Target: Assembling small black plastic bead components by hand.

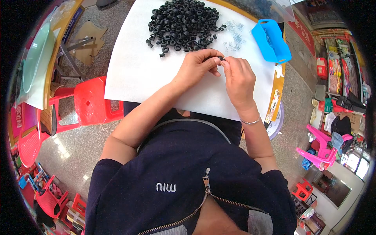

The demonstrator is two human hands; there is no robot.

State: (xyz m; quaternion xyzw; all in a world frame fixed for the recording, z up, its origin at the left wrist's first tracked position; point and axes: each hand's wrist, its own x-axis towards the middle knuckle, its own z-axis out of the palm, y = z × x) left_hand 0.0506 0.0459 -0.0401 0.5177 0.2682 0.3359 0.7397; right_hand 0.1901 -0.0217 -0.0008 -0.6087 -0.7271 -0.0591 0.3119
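Over the white table top (152,78), my two hands meet fingertip to fingertip. Between thumb and fingers, my left hand (197,68) pinches a small black part (220,58), mostly covered by the fingers. My right hand (239,78) is closed against the same spot, thumb and forefinger pressed together; whatever is in that pinch is too small to make out. Just beyond my hands lies a big heap of small black ring-shaped and knobbed parts (182,23). Right of the heap, tiny clear or silvery pieces (234,37) are scattered.
A blue plastic basket (282,53) with small pieces inside stands at the table's right edge. Left of the table is a red plastic stool (90,100). A pink stool (323,147) and goods shelves (338,62) are off to the right.
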